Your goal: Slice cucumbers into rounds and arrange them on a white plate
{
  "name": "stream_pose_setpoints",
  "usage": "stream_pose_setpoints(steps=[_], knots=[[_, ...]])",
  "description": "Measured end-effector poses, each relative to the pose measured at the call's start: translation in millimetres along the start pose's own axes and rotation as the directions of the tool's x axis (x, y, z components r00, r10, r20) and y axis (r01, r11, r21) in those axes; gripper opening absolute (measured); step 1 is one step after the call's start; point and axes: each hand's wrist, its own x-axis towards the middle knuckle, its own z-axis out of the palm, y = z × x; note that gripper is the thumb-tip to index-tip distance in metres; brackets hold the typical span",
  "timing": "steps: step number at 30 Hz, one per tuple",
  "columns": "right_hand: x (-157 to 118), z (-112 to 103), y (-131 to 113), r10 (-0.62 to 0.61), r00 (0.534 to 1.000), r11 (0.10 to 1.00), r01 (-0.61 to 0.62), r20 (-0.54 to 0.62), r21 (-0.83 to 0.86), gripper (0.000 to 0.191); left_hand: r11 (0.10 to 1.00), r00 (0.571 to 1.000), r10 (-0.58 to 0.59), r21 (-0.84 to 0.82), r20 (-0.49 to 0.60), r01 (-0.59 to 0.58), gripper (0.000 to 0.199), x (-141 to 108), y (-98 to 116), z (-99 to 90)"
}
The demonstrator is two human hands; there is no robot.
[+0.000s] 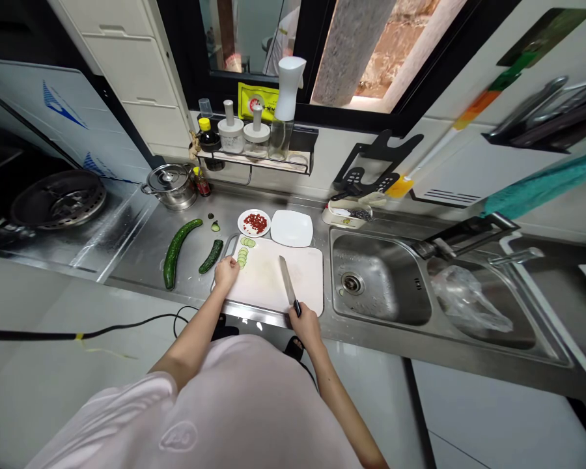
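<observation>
Right on the white cutting board (306,280), the kitchen knife (287,280) points tip-first toward 11 o'clock, handle clenched in the right hand (305,326); left hand (226,273) sits curled by the cucumber slices (243,257), can't tell if it's gripping.

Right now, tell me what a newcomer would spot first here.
The knife stands out, gripped in the right hand over the white cutting board. The left hand sits beside a row of cucumber slices on the board. Left of the board, a long cucumber lies on the steel counter.
</observation>
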Motion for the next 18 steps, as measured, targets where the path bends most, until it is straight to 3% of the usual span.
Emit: stream_pose_setpoints(steps=[6, 11, 18], knots=[[0.9, 2.3, 0.8, 0.001, 1.000, 1.000, -0.001, -0.003, 0.003, 0.031, 1.000, 0.999, -0.006, -0.010, -0.048, 0.006, 0.022, 0.7, -0.8, -0.4], [1.3, 2.5, 1.2, 0.011, 1.000, 1.000, -0.011, 0.004, -0.005, 0.031, 1.000, 0.994, -0.005, -0.030, -0.106, 0.002, 0.030, 11.4, 14.2, 0.9], [2.2, 0.7, -0.8, 0.029, 0.999, 0.999, -0.028, 0.033, -0.033, 0.033, 0.980, 0.981, 0.194, 0.056, -0.028, -0.192, 0.032, 43.1, 45.8, 9.7]])
